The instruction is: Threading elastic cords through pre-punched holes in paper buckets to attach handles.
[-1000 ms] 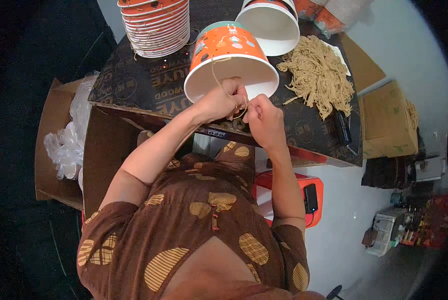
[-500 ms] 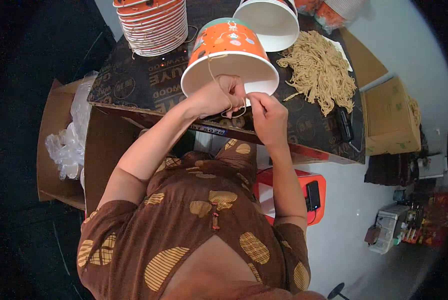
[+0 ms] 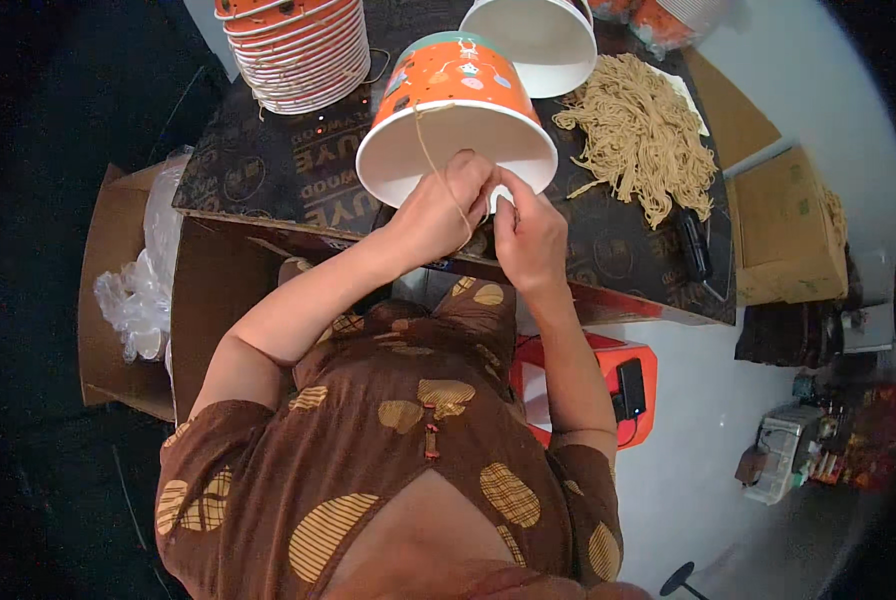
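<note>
Your left hand [image 3: 443, 205]'s fingers pinch string [image 3: 429, 150], which runs up to the rim of the orange tub [image 3: 468, 85]; that tub lies tilted on the desk [image 3: 268, 180], white mouth toward you; your right hand [image 3: 533, 235]'s fingers curl alongside, their hold unclear; nested tubs [image 3: 303, 65] stand left; the carton [image 3: 105, 340] holds clear plastic [image 3: 128, 295].

Hands [image 3: 531, 240] on cord [image 3: 425, 146], tilted orange bucket [image 3: 473, 92]

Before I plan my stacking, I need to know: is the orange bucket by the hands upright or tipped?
Tipped: the orange bucket has its white mouth facing the wearer, its patterned wall uppermost.
</note>
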A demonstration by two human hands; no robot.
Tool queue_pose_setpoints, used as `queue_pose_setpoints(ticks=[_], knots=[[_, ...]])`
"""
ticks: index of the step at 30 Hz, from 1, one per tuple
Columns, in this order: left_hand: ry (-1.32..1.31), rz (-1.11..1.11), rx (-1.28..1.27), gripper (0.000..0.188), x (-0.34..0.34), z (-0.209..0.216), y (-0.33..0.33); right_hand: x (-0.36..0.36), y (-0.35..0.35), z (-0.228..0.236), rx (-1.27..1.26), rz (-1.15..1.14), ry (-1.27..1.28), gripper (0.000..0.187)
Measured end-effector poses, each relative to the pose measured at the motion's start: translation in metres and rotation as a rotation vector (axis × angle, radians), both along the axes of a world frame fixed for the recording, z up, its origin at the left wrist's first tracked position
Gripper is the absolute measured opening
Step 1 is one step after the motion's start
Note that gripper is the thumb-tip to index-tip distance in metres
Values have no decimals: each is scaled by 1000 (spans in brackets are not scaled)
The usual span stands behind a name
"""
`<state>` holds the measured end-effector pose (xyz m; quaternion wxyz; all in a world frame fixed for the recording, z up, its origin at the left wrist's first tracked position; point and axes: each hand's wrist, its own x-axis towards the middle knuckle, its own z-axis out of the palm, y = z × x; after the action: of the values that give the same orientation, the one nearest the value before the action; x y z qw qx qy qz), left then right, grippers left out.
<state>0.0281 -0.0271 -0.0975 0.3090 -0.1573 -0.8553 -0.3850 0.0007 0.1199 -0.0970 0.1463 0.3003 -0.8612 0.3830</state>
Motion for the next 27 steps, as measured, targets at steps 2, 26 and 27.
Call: queue_pose_setpoints(ticks=[2, 26, 27], knots=[[2, -7, -48, 16, 1, 0, -1, 0, 1, 0, 3, 17, -4, 29], [-75, -122, -98, 19, 1, -5, -14, -7, 5, 6, -141, 209, -108, 20], [-57, -139, -90, 20, 0, -6, -14, -7, 5, 6, -141, 208, -108, 20]])
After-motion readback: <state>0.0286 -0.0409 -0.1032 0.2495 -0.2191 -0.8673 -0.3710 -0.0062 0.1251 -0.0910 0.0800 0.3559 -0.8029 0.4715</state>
